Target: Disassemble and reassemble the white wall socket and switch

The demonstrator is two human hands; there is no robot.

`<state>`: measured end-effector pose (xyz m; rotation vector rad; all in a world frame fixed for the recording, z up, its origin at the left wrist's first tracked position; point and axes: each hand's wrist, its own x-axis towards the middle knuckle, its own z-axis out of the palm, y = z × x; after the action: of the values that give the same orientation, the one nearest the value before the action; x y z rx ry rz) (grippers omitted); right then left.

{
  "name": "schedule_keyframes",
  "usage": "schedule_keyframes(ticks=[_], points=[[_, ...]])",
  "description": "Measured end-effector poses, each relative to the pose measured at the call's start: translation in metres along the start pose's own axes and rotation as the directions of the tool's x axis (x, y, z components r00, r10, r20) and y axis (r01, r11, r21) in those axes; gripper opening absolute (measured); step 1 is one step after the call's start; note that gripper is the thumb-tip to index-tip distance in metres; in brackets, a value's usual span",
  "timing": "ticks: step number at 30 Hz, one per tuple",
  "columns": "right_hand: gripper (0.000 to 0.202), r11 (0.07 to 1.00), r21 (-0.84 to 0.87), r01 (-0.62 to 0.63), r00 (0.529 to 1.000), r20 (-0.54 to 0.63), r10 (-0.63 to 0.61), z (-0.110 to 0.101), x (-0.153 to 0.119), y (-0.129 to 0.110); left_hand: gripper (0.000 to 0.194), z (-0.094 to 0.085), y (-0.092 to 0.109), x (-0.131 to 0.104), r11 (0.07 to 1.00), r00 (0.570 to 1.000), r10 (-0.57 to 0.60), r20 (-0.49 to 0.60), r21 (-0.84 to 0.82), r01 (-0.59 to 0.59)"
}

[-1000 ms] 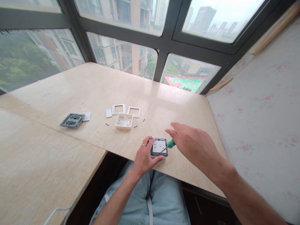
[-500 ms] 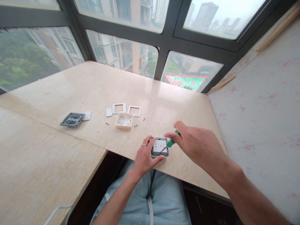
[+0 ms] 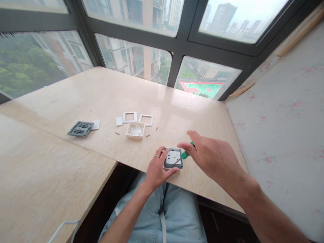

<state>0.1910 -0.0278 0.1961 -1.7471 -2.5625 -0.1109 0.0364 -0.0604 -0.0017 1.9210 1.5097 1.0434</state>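
Observation:
A socket module [image 3: 173,158] with a white face and dark grey frame sits in a white box near the table's front edge. My left hand [image 3: 158,167] grips it from the left, thumb along its near side and fingers at its far left corner. My right hand [image 3: 206,150] is closed on a green-handled screwdriver [image 3: 185,155], whose shaft slants down to the left. Its tip meets the near edge of the grey frame. The rest of the handle is hidden behind my right hand.
Further back stand a white open box [image 3: 135,131], two white frames [image 3: 129,117] and a small white plate [image 3: 119,121], with several screws around. A grey module [image 3: 80,129] lies on the left beside another white plate [image 3: 96,125]. A white cable [image 3: 63,223] crosses the lower left.
The view has shifted slightly, so the objects on the table appear a little further right. Both hands keep nearly the same pose, with the screwdriver tip still at the frame.

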Motion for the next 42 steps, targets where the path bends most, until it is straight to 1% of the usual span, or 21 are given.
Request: schedule_keyframes(ticks=[1, 3, 5, 7, 9, 12, 14, 15, 16, 18, 21, 22, 24, 27, 30, 31, 33, 35, 36, 38, 42], points=[[0.041, 0.999, 0.027, 0.017, 1.0, 0.004, -0.017, -0.001, 0.0, 0.003, 0.077, 0.0, 0.0, 0.0, 1.0, 1.0, 0.002, -0.004, 0.002, -0.002], [0.031, 0.967, 0.187, 0.174, 0.984, 0.001, -0.177, -0.006, -0.003, 0.009, 0.077, 0.0, 0.0, 0.0, 1.0, 1.0, 0.007, -0.009, 0.008, -0.007], [0.039, 0.868, 0.351, 0.351, 0.929, -0.012, -0.37, -0.011, -0.01, 0.014, 0.076, 0.0, 0.0, -0.001, 1.0, 1.0, 0.011, -0.007, 0.009, -0.011], [0.045, 0.803, 0.412, 0.43, 0.884, -0.012, -0.467, -0.015, -0.016, 0.014, 0.074, 0.001, 0.0, -0.001, 1.0, 1.0, 0.016, -0.005, 0.007, -0.016], [0.043, 0.842, 0.362, 0.4, 0.904, -0.008, -0.427, -0.015, -0.017, 0.01, 0.074, 0.001, -0.001, -0.001, 1.0, 1.0, 0.019, -0.006, 0.007, -0.019], [0.038, 0.977, 0.126, 0.169, 0.984, 0.026, -0.174, -0.01, -0.009, 0.003, 0.076, 0.001, -0.001, -0.001, 1.0, 1.0, 0.009, -0.007, 0.007, -0.009], [0.04, 0.999, -0.027, 0.023, 0.999, 0.05, -0.022, -0.007, -0.003, 0.002, 0.077, 0.001, -0.001, -0.001, 1.0, 1.0, 0.002, -0.003, 0.003, -0.002], [0.039, 0.999, -0.048, 0.012, 0.999, 0.051, -0.01, -0.007, -0.001, 0.003, 0.077, 0.0, -0.001, -0.001, 1.0, 1.0, 0.001, -0.002, 0.002, -0.001], [0.035, 0.998, -0.02, 0.055, 0.997, 0.049, -0.054, -0.008, -0.001, 0.005, 0.077, 0.0, -0.001, -0.001, 1.0, 1.0, 0.003, 0.0, 0.002, -0.003], [0.022, 0.96, 0.131, 0.249, 0.967, 0.025, -0.254, -0.011, -0.006, 0.012, 0.077, 0.001, -0.001, -0.001, 1.0, 1.0, 0.009, -0.006, 0.007, -0.009], [0.041, 0.835, 0.318, 0.45, 0.883, -0.018, -0.469, -0.015, -0.015, 0.017, 0.076, 0.002, -0.002, -0.001, 1.0, 1.0, 0.021, -0.006, 0.011, -0.021], [0.044, 0.828, 0.335, 0.45, 0.883, -0.024, -0.469, -0.015, -0.017, 0.016, 0.075, 0.002, -0.002, -0.001, 1.0, 1.0, 0.024, -0.005, 0.011, -0.024], [0.044, 0.872, 0.307, 0.382, 0.919, -0.029, -0.393, -0.012, -0.017, 0.011, 0.075, 0.002, -0.003, -0.002, 1.0, 1.0, 0.028, -0.003, 0.011, -0.027], [0.042, 0.976, 0.123, 0.179, 0.983, 0.013, -0.182, -0.006, -0.009, 0.002, 0.076, 0.001, -0.003, -0.002, 1.0, 1.0, 0.014, 0.003, 0.011, -0.014], [0.042, 0.999, -0.046, 0.023, 0.999, 0.032, -0.022, -0.005, -0.005, 0.002, 0.076, 0.0, -0.001, -0.002, 1.0, 1.0, -0.001, 0.01, 0.014, 0.001], [0.036, 0.998, -0.029, 0.048, 0.998, 0.03, -0.047, -0.007, -0.006, 0.005, 0.076, 0.0, -0.001, -0.002, 1.0, 1.0, -0.001, 0.011, 0.016, 0.001], [0.028, 0.97, 0.094, 0.222, 0.974, 0.02, -0.225, -0.011, -0.01, 0.012, 0.077, 0.0, -0.001, -0.002, 1.0, 1.0, 0.005, 0.009, 0.015, -0.005], [0.036, 0.89, 0.23, 0.395, 0.914, 0.002, -0.406, -0.016, -0.015, 0.016, 0.076, 0.0, -0.001, -0.002, 1.0, 1.0, 0.01, 0.009, 0.008, -0.011], [0.039, 0.863, 0.269, 0.428, 0.896, -0.002, -0.444, -0.017, -0.017, 0.016, 0.075, 0.001, -0.001, -0.002, 1.0, 1.0, 0.013, 0.01, 0.005, -0.013], [0.039, 0.88, 0.274, 0.388, 0.915, 0.002, -0.404, -0.017, -0.018, 0.013, 0.075, 0.001, -0.002, -0.002, 1.0, 1.0, 0.016, 0.012, 0.004, -0.016], [0.041, 0.989, 0.066, 0.132, 0.99, 0.044, -0.135, -0.01, -0.009, 0.003, 0.076, 0.0, -0.002, -0.002, 1.0, 1.0, 0.001, 0.021, 0.01, -0.001]])
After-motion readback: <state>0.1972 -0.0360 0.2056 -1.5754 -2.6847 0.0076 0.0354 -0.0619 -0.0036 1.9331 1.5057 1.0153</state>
